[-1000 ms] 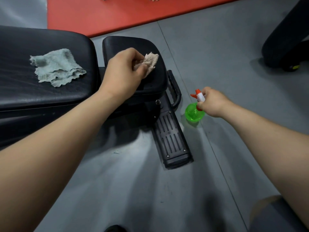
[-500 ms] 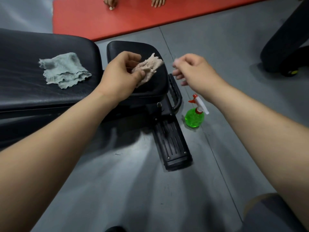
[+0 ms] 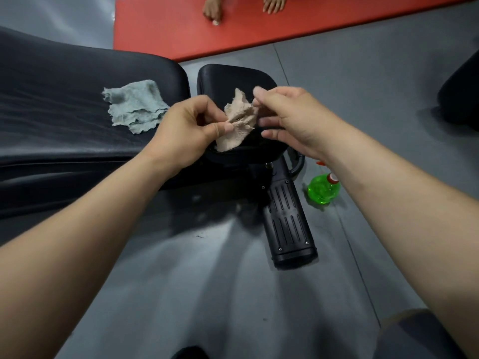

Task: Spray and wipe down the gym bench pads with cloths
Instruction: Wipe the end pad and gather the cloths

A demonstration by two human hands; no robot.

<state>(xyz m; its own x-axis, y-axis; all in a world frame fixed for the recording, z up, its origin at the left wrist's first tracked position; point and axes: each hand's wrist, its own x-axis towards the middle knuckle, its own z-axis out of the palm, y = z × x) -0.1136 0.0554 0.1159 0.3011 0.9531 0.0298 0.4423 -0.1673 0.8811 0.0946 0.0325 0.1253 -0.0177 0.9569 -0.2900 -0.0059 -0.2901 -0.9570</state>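
1. Bench pads: 2 black pads side by side, upper left to centre. The long pad (image 3: 64,112) fills the left. The small seat pad (image 3: 228,79) sits just right of it, with a narrow gap between.
2. Grey-green cloth (image 3: 134,106) lies crumpled on the long pad's right end, near the gap, apart from both hands.
3. Left hand (image 3: 181,133) is over the seat pad's front edge. Thumb and curled fingers pinch the beige cloth (image 3: 237,120) at its lower left side.
4. Beige cloth is bunched and held above the seat pad, between the 2 hands. Its lower end hangs toward the pad's front edge; contact unclear.
5. Right hand (image 3: 293,117) is at the beige cloth's right edge, fingertips against it. Fingers are loosely bent and blurred, so I cannot tell whether it pinches or only touches.
6. Red mat (image 3: 259,27) lies on the floor beyond the pads, top centre. 2 bare feet (image 3: 212,9) of another person are at the top edge of frame.
7. Black ribbed bench foot (image 3: 287,224) sticks out from under the seat pad toward the camera, on the grey floor (image 3: 207,294). A black loop handle (image 3: 298,164) is at its upper right.
8. Spray bottle (image 3: 322,190) has a green see-through body and a red and white head. It is on the floor just right of the bench foot, partly hidden behind the right forearm. Any print on it cannot be made out.
9. Dark equipment (image 3: 461,97) is at the far right edge, cut off.
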